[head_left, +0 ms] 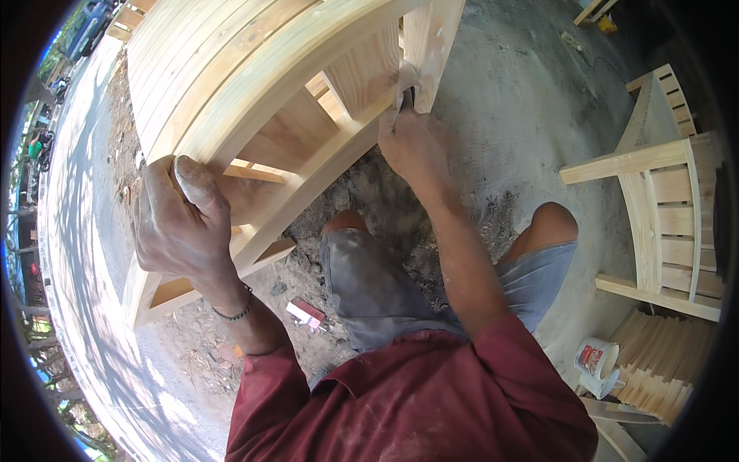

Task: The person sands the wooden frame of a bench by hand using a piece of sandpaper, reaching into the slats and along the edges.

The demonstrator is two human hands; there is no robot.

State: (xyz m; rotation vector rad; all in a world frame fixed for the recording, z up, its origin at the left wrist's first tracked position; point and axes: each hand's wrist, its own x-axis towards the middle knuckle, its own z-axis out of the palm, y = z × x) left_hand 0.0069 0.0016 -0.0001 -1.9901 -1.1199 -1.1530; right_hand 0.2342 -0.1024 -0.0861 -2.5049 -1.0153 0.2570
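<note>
A pale wooden bench [231, 69] with a slatted top and a curved front rail lies tilted in front of me, at the upper left. My left hand [181, 219], dusty and with a dark bracelet at the wrist, is closed over the left end of the curved rail. Between the fingers of my right hand [416, 150] is a folded piece of greyish sandpaper [407, 79]. That hand presses it into the inner corner where the lower rail [315, 173] meets the upright leg [431, 46]. Part of the sandpaper is hidden by my fingers.
A small red and white box [306, 314] lies on the dusty ground between the bench and my knees. At right stands another slatted wooden piece [654, 185]. Below it are a white bucket [596, 360] and a stack of thin wooden strips [666, 354].
</note>
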